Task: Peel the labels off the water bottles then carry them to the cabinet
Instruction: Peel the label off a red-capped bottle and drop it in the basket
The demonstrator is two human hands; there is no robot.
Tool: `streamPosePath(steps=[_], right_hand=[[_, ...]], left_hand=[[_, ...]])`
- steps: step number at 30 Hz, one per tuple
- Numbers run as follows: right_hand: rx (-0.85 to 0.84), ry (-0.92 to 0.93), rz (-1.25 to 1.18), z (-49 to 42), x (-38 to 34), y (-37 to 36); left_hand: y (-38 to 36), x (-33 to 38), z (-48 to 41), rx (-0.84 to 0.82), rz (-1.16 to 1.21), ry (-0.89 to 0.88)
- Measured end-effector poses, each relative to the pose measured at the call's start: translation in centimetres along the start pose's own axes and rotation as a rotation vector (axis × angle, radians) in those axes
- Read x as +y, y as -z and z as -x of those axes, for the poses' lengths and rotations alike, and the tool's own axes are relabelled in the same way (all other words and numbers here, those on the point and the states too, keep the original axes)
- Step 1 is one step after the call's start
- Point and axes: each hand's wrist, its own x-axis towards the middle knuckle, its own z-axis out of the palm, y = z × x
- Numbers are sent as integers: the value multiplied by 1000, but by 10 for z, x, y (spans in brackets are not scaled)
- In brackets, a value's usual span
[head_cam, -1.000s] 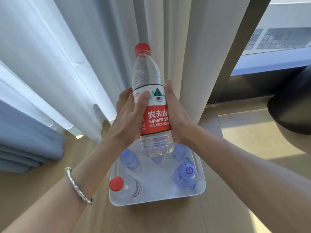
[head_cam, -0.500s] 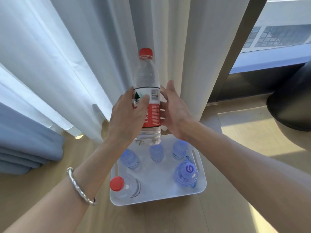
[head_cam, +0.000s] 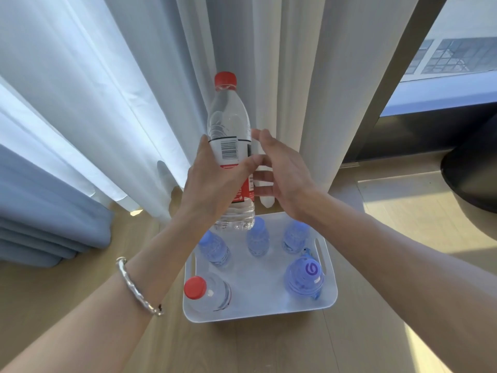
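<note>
A clear water bottle (head_cam: 228, 122) with a red cap and a red-and-white label stands upright in the air above a white bin (head_cam: 329, 298). My left hand (head_cam: 209, 184) is wrapped around its labelled middle, the barcode side facing me. My right hand (head_cam: 282, 173) is just to the bottle's right with fingers spread, its thumb touching the label's edge. In the bin stand another red-capped bottle (head_cam: 207, 292), three small blue-capped bottles (head_cam: 258, 239) and a wider blue bottle with a purple mark on its cap (head_cam: 304, 275).
White curtains (head_cam: 134, 90) hang right behind the bottle, with blue curtain folds (head_cam: 40, 211) at the left. A dark round object (head_cam: 473, 173) sits at the right on the wooden floor (head_cam: 269, 345). A window (head_cam: 451, 55) lies beyond.
The bottle has been turned in my left hand so its barcode side faces me. My right hand has let go of the bottle and opened beside it.
</note>
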Motion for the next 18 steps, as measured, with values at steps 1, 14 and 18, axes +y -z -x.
streamPosePath(steps=[1,14,18], right_hand=[[15,23,30,0,0,1],[-133,-90,-101,3,-5,-7],[-178,-110,-246,5,-5,-12]], left_hand=[[-1,0,-1,-16,50,12],[-5,2,2,-104,317,48],[-6,6,2,-118,322,15]])
